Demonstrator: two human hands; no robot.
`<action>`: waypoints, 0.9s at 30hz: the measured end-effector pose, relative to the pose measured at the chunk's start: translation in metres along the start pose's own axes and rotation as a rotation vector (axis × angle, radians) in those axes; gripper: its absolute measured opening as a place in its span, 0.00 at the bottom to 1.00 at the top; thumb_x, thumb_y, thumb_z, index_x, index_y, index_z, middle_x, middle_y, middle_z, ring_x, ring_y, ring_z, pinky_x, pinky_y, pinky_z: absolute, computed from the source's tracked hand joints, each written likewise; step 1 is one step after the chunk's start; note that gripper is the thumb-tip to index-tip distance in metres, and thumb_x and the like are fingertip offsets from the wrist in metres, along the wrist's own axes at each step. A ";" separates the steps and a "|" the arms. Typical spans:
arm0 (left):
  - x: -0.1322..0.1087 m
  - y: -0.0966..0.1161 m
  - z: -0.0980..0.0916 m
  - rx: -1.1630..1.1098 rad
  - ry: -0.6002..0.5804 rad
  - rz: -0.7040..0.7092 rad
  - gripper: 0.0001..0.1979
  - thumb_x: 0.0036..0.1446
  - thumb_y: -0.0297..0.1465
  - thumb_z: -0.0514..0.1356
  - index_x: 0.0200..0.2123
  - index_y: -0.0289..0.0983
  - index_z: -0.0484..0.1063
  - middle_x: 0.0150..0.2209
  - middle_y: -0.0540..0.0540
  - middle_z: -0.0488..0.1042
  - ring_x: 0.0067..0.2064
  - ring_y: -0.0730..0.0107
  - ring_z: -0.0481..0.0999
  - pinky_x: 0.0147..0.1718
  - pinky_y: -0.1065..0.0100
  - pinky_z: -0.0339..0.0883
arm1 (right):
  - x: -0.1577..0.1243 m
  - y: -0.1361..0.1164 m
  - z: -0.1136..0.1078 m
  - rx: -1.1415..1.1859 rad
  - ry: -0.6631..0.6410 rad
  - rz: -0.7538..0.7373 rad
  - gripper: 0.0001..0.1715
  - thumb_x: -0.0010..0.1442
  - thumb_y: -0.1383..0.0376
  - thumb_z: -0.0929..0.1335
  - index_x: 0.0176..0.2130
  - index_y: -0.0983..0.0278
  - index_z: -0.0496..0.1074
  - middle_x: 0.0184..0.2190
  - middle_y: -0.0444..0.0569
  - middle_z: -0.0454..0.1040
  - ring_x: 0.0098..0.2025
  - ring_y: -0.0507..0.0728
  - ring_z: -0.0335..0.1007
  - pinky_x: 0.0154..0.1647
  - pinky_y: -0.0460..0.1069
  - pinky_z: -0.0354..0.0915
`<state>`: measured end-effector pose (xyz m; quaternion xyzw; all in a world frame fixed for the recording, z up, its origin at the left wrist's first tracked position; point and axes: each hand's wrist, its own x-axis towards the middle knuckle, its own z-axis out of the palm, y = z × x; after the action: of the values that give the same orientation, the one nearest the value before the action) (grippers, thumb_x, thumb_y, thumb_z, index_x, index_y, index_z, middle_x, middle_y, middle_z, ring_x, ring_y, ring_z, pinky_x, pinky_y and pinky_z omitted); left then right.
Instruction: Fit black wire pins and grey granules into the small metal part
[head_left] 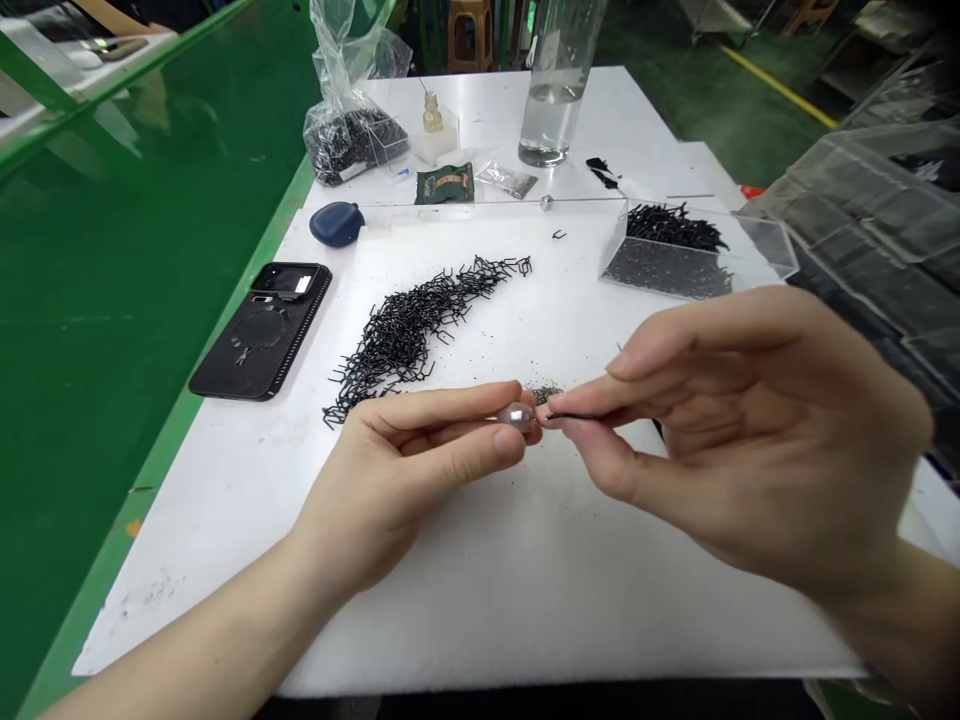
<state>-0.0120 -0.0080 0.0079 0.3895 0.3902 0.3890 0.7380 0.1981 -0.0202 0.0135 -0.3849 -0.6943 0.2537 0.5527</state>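
Between the thumb and fingers of my left hand point(420, 460) is a small, shiny, rounded silvery piece point(517, 416). My right hand point(720, 440) pinches a thin black piece point(571, 416) like a short wire, its tip close to the silvery piece; whether they touch I cannot tell. Behind my hands a long heap of small bent black pieces point(409, 325) spreads over the white work surface point(480, 580). Tiny dark specks point(544, 390) lie just beyond my fingertips.
A black phone point(259, 335) and a dark blue case point(337, 224) lie at the left. At the right stands a clear tray point(757, 250) of black pieces. Toward the back are a plastic bag point(349, 140), a small bottle point(432, 112), a green packet point(445, 184) and a tall clear container point(551, 120) holding liquid.
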 end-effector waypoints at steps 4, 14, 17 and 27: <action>-0.002 0.000 -0.001 0.028 -0.011 0.012 0.08 0.59 0.31 0.76 0.41 0.50 0.88 0.42 0.58 0.89 0.48 0.73 0.88 0.48 0.83 0.80 | -0.004 -0.004 0.001 -0.027 0.007 -0.010 0.28 0.56 0.77 0.77 0.50 0.52 0.77 0.37 0.42 0.83 0.38 0.58 0.87 0.38 0.49 0.87; -0.001 -0.001 -0.004 0.032 0.012 -0.004 0.11 0.55 0.27 0.77 0.39 0.49 0.88 0.40 0.56 0.89 0.43 0.74 0.89 0.46 0.83 0.80 | -0.008 -0.002 0.001 -0.061 -0.021 0.033 0.32 0.55 0.77 0.78 0.53 0.49 0.76 0.39 0.41 0.86 0.38 0.62 0.87 0.41 0.58 0.86; -0.001 -0.001 -0.004 0.028 0.000 -0.001 0.11 0.55 0.26 0.77 0.38 0.49 0.88 0.41 0.56 0.89 0.46 0.73 0.88 0.46 0.84 0.79 | -0.007 -0.002 0.001 -0.086 -0.021 0.019 0.30 0.56 0.76 0.78 0.52 0.50 0.76 0.39 0.41 0.86 0.38 0.61 0.87 0.40 0.57 0.86; -0.002 0.000 -0.004 0.043 0.011 -0.011 0.10 0.56 0.27 0.77 0.38 0.50 0.88 0.41 0.56 0.89 0.48 0.72 0.88 0.47 0.84 0.79 | -0.007 -0.006 -0.001 -0.201 -0.021 0.013 0.22 0.55 0.74 0.78 0.45 0.54 0.76 0.38 0.40 0.87 0.38 0.58 0.88 0.39 0.54 0.85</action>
<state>-0.0159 -0.0084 0.0069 0.4013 0.4045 0.3787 0.7294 0.1986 -0.0298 0.0144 -0.4402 -0.7193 0.1905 0.5025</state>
